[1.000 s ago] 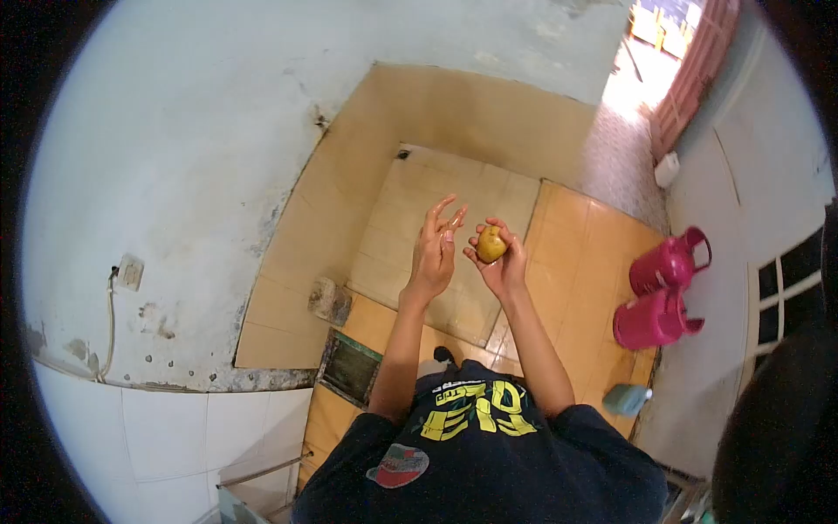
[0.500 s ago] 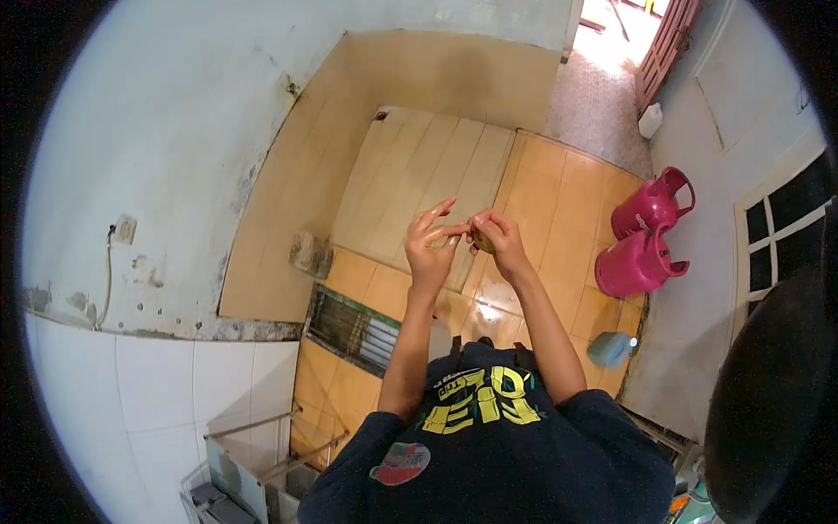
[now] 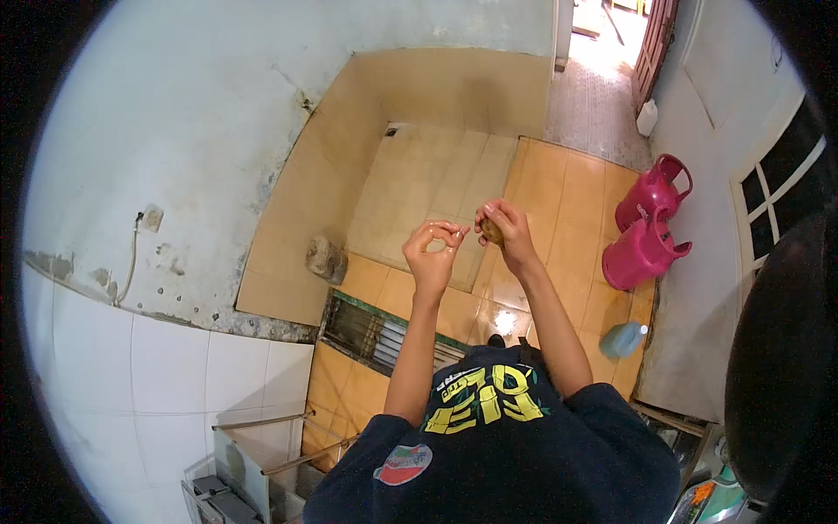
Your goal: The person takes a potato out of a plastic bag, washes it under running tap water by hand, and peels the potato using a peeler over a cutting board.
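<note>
Item: one small yellow-brown potato (image 3: 493, 232), held up in front of the chest, well above the floor (image 3: 559, 183) and resting on nothing. Right hand (image 3: 506, 229): fingers curled closed round the potato, covering most of it, only one side showing. Left hand (image 3: 434, 253): just beside it and apart, carrying nothing that can be made out; thumb and forefinger meet in a ring, the other fingers loosely bent. Handling, as judged: light, firm and rounded, not fragile; the skin may be slippery if wet, so a wrap of the fingers round its middle should serve better than a pinch at the tip. Surroundings: orange tiled floor with a paler sunken tiled section towards the far wall; two pink gas cylinders (image 3: 646, 229) by the right-hand wall; a plastic bottle (image 3: 624, 339) near them; a floor grate (image 3: 371, 336) below the left forearm.
</note>
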### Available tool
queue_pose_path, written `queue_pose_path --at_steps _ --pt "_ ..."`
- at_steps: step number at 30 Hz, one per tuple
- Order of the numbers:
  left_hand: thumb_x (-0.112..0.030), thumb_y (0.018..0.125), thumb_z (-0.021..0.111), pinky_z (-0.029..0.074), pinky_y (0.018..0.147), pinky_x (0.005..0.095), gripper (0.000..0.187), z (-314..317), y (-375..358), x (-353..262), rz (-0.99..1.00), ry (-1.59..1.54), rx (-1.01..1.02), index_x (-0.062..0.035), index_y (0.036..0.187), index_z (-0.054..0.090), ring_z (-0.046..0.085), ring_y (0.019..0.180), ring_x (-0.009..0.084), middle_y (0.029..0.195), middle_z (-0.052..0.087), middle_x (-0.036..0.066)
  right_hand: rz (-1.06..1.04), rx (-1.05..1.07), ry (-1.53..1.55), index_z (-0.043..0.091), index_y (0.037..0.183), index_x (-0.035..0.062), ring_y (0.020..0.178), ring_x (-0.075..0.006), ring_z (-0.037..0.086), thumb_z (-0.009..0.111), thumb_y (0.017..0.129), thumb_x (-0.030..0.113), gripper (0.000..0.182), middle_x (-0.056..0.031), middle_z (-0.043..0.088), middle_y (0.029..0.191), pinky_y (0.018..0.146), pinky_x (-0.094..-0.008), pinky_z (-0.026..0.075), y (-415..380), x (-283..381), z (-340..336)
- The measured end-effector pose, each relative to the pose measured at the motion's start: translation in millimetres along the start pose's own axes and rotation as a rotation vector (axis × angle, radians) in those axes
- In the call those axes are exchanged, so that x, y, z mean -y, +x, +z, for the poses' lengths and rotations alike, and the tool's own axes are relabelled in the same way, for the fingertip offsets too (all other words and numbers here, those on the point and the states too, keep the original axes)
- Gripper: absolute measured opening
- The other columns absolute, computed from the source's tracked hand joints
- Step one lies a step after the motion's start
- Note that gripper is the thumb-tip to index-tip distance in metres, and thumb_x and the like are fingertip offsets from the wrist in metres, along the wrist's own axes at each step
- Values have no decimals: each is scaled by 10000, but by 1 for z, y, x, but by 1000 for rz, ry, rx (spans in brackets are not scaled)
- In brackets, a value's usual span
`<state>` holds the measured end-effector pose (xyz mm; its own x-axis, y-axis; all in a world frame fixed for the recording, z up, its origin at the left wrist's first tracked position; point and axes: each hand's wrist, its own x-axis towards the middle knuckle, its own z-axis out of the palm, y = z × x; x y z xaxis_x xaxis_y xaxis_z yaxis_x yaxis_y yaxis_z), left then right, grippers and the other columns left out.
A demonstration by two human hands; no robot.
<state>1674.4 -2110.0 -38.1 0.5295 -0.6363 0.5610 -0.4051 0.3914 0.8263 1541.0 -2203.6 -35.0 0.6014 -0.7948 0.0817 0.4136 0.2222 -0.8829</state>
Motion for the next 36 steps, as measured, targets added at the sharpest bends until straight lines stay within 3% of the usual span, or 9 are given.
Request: queue_pose_path --at_steps 8,11,15,20,24,26,30,33,36 --pt "91 783 768 525 799 317 237 -51 -66 -61 0 46 -24 -10 701 569 644 889 170 901 676 99 25 37 16 611 886 65 742 -128 609 587 989 254 216 -28 622 832 580 -290 492 -84 -17 49" --pt "104 711 793 517 718 293 255 -71 -103 -83 44 81 -100 -28 687 576 685 816 188 812 695 93 59 83 21 612 888 69 736 -129 602 587 989 249 209 -25 622 832 582 -288 488 -131 -37 61" --pt "55 751 763 504 783 346 188 -95 -156 -105 31 218 6 -54 852 649 679 842 231 925 695 107 142 42 50 613 876 78 733 -110 583 648 950 247 187 -16 611 817 600 -284 484 -203 -41 83" --pt "-67 813 639 393 952 421 418 -98 -223 -149 185 761 382 -113 1228 642 599 1082 284 1240 630 111 -104 -83 -460 657 942 15 778 -102 596 730 885 254 257 -42 665 861 678 -293 504 -279 -65 93" --pt "-35 793 591 368 993 439 490 -97 -285 -164 106 856 509 -49 1282 610 549 1174 274 1340 574 105 -105 -240 -534 693 955 -44 793 -113 605 718 910 259 307 -77 698 829 731 -305 510 -320 -67 98" --pt "-30 789 590 361 1005 445 490 -102 -297 -175 146 822 466 -49 1278 615 545 1190 268 1343 576 101 -243 -260 -594 691 944 13 717 -81 552 667 969 287 276 2 630 788 626 -250 453 -333 -79 94" --pt "-33 824 583 360 1016 450 482 -105 -316 -195 142 800 470 -64 1305 607 542 1222 264 1360 579 102 -19 -268 -363 642 871 64 533 -40 420 538 1037 398 387 21 548 684 439 -226 303 -356 -94 86" --pt "-32 868 581 440 935 416 429 -98 -332 -207 42 586 315 -68 1293 628 621 1116 269 1263 657 108 113 -259 -242 619 819 48 612 -80 537 542 1028 387 406 -9 583 689 483 -252 405 -369 -79 72" --pt "-59 881 649 518 766 368 251 -94 -338 -217 -11 384 186 -42 1119 724 708 870 256 992 747 105 94 -298 -140 585 835 74 588 -99 547 489 1044 417 413 -10 572 681 434 -240 385 -390 -60 69"
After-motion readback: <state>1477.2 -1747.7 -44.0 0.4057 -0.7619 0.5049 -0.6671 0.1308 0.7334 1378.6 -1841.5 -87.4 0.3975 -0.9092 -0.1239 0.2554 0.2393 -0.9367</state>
